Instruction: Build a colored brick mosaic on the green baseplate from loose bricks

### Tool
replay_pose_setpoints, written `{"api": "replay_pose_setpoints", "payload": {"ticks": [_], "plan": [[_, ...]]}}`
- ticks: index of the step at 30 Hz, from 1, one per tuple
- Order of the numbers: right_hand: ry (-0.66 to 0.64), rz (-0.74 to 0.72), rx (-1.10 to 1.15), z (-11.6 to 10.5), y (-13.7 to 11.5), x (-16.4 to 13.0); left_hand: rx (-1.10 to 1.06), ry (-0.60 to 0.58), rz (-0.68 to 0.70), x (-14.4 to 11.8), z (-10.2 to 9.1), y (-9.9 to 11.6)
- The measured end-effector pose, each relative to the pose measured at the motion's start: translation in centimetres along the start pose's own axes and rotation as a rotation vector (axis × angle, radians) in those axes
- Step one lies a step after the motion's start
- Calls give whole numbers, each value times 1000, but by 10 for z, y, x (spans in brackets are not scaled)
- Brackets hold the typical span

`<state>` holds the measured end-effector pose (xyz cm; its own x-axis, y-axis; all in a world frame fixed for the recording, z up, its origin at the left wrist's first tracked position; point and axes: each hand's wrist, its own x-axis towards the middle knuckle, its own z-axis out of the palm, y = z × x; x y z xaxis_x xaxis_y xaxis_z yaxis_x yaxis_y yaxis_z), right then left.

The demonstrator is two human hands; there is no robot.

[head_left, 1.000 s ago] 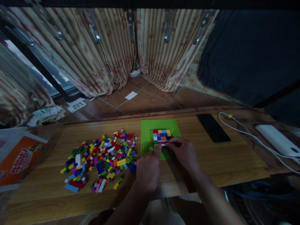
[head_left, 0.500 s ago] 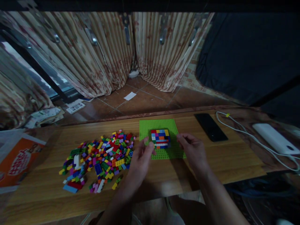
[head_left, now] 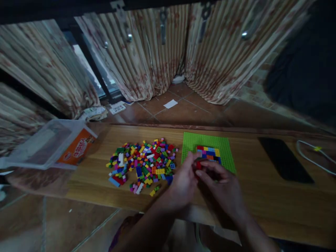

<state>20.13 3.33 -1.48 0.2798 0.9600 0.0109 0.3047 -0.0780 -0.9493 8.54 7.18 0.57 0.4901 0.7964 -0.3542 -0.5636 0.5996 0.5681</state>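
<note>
Bricks stacked into a small multicoloured block (head_left: 208, 154) sit on the green baseplate (head_left: 207, 141), and both my hands have come back onto its near edge after being spread apart to either side of it half a second ago. That suggests another piece is going on at the front row, though the spot itself is hidden under my fingers. My left hand (head_left: 183, 183) is curled, thumb and fingertips drawn together against the block's near left corner; something red shows between the two hands there, but I cannot tell whether I am pinching a loose brick or only pressing on the block. My right hand (head_left: 223, 190) lies over the near side of the baseplate with its fingers bent toward the left hand, nearly touching it, not spread flat. The view has also swung leftward since then. Just left of the baseplate lies the loose pile of bricks (head_left: 143, 162) on the wooden table (head_left: 262, 196); farther left a clear plastic box (head_left: 52, 143); to the right, well apart, a dark phone (head_left: 285, 159) and a white cable (head_left: 311, 159).
</note>
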Motion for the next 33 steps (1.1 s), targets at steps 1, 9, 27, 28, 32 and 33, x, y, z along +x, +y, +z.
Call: {"api": "replay_pose_setpoints", "payload": {"ticks": [1, 9, 27, 28, 32, 33], "plan": [[16, 10, -42, 3, 0, -1, -11, -10, 21, 0, 0, -4], [-50, -9, 1, 23, -2, -2, 354, 257, 361, -5, -4, -4], [-144, -188, -352, 65, 4, -6, 260, 703, 881, -17, -66, 100], [-128, -194, -358, 65, 2, -5, 252, 695, 881, -17, -66, 100], [-107, -251, -328, 70, -3, -4, 214, 679, 853, -17, -64, 101], [-115, -274, -308, 72, -4, -5, 207, 675, 844, -18, -64, 102]]}}
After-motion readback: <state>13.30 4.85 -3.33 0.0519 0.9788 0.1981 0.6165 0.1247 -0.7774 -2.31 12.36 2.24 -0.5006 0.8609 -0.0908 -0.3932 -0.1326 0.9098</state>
